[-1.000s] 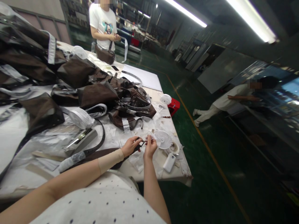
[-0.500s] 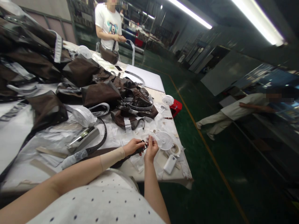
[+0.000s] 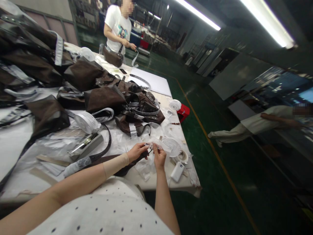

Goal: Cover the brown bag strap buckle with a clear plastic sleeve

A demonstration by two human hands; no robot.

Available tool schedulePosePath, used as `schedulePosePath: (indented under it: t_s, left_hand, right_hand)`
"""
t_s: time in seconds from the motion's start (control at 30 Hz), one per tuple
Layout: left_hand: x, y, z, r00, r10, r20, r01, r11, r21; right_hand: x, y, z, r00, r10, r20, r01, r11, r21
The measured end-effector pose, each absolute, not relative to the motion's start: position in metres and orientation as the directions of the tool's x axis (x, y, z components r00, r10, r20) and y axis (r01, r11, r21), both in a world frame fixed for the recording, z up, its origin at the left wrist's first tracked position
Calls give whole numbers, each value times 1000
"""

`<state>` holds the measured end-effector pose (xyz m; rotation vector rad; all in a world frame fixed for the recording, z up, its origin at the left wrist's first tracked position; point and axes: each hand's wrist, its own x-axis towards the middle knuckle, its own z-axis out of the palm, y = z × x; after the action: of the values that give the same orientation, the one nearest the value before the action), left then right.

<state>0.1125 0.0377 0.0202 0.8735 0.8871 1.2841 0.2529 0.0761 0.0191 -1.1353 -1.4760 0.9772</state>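
At lower centre, a strap (image 3: 140, 159) is gripped by the left fingers (image 3: 142, 148); whitish film (image 3: 160, 143), by the right fingers (image 3: 156, 150). The strap is seen dark.

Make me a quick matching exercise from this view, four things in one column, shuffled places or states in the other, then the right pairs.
Things:
1. Left hand
2. White phone
3. Brown bags
4. Red box

Places or states:
A. Beyond the right edge of the table
B. Piled up
C. Holding a dark strap
D. Near the table's front right corner

Pairs: 1-C, 2-D, 3-B, 4-A
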Motion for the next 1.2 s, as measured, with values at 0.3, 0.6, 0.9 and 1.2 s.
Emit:
schedulePosePath:
  t_s: [0.3, 0.6, 0.9, 1.2]
  left_hand:
    - [114, 39, 17, -42, 998, -39, -407, 18, 913]
    - [120, 39, 13, -73, 997, -24, -363, -4, 932]
    - [131, 34, 11, -133, 991, -20, -318, -24, 948]
    - [129, 33, 9, -134, 990, -37, -325, -8, 946]
  right_hand:
    - [253, 72, 15, -172, 970, 173, -68, 164, -984]
    - [236, 66, 6, -24, 981, 190, 67, 192, -979]
    - [239, 62, 7, 119, 953, 279, 259, 241, -935]
    - [252, 65, 8, 24, 953, 303, 230, 289, -929]
